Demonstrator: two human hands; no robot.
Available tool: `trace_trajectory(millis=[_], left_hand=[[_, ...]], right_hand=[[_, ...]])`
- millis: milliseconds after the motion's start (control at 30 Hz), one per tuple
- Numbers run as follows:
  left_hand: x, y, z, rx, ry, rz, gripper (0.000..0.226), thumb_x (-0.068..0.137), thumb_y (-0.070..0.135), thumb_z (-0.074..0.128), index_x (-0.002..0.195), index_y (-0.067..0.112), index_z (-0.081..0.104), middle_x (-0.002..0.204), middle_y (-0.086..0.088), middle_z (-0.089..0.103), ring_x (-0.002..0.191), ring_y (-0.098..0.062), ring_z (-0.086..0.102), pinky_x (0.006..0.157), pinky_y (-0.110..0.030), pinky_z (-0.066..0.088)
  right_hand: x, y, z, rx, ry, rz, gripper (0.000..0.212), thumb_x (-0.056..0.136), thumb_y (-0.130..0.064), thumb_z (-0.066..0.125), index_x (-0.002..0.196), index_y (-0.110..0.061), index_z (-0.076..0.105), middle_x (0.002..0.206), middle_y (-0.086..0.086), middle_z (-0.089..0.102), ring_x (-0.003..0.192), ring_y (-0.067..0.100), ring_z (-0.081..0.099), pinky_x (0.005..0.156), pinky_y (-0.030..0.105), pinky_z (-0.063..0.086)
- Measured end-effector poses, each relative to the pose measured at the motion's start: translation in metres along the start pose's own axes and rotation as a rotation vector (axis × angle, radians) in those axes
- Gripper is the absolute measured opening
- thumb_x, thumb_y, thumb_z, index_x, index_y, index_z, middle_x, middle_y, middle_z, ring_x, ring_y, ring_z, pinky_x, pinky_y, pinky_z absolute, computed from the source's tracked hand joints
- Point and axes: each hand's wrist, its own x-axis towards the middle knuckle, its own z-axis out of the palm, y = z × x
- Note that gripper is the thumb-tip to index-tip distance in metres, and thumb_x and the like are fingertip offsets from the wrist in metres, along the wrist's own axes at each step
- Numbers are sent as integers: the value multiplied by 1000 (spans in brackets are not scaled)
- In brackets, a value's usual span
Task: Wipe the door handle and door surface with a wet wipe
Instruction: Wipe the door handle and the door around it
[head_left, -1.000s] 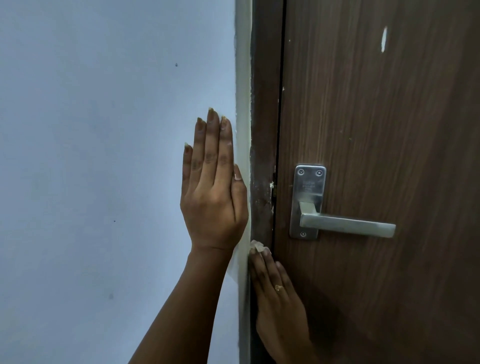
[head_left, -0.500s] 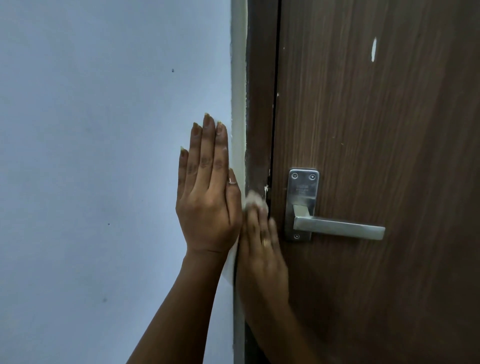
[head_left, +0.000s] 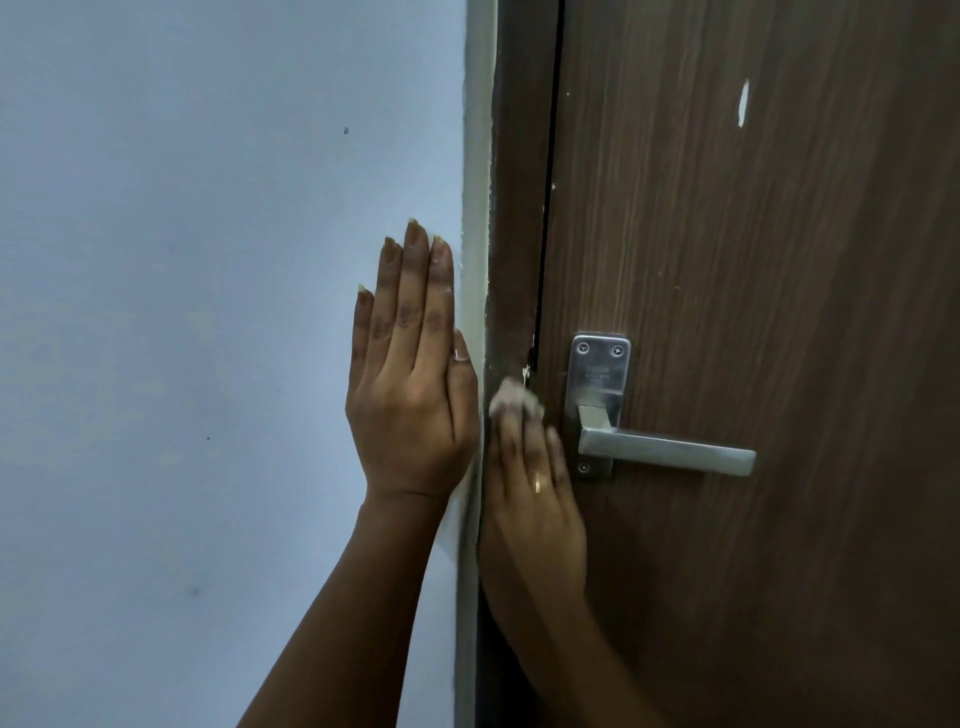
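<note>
The left hand (head_left: 410, 374) lies flat against the pale wall (head_left: 208, 312), palm to the surface, fingers straight and held close together, pointing to twelve o'clock. Its thumb edge sits just beside the white trim strip (head_left: 477, 208) that borders the door frame (head_left: 519, 208).

The right hand (head_left: 530, 499) is at three o'clock of the left hand, touching or nearly touching it at the wrist line; which one cannot be told. It is motion-blurred. Its fingers are extended and together, pressing a crumpled white wet wipe (head_left: 514, 400) under the fingertips against the frame and the door's edge gap. A ring (head_left: 538, 486) shows on one finger.

The wipe sits at nine o'clock of the door handle (head_left: 670, 452), just beside the metal backplate (head_left: 597, 384); contact with the plate cannot be confirmed. The lever runs level toward three o'clock, and no hand touches it.

The brown wood-grain door (head_left: 779, 312) is shut in its frame. A white chip mark (head_left: 743, 101) shows at one o'clock of the handle, well apart from it. Chipped paint is visible along the frame edge directly above the wipe.
</note>
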Motion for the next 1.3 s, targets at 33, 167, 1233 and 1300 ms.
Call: trace_trajectory(millis=[33, 167, 1233, 1300], left_hand=[[0, 0, 0, 3, 4, 1, 50, 97, 12, 30, 146, 5, 29, 153, -12, 28, 145, -22, 22, 121, -38, 17], [-1, 1, 1, 1, 7, 2, 50, 96, 12, 30, 146, 6, 28, 153, -11, 28, 145, -20, 20, 121, -37, 16], [2, 3, -2, 63, -35, -13, 53, 96, 17, 29, 148, 4, 25, 155, -16, 24, 146, -25, 16, 121, -36, 10], [2, 3, -1, 57, -23, -4, 52, 97, 17, 30, 148, 4, 26, 155, -18, 26, 146, -26, 17, 121, -35, 11]], right_hand=[[-19, 1, 5, 27, -55, -10, 67, 67, -27, 76, 127, -6, 55, 135, 13, 51, 123, 26, 49, 101, 42, 34], [-44, 2, 16, 65, -146, 81, 76, 61, -30, 78, 128, -5, 52, 135, 16, 47, 122, 27, 50, 107, 39, 33], [-111, 51, 76, 17, -267, -452, 75, 73, -27, 58, 141, -19, 29, 157, 2, -4, 142, 14, 10, 113, 34, -2], [-93, 42, 71, 55, -176, -371, 66, 79, -28, 48, 141, -15, 27, 155, 3, 10, 143, 18, -3, 113, 34, -2]])
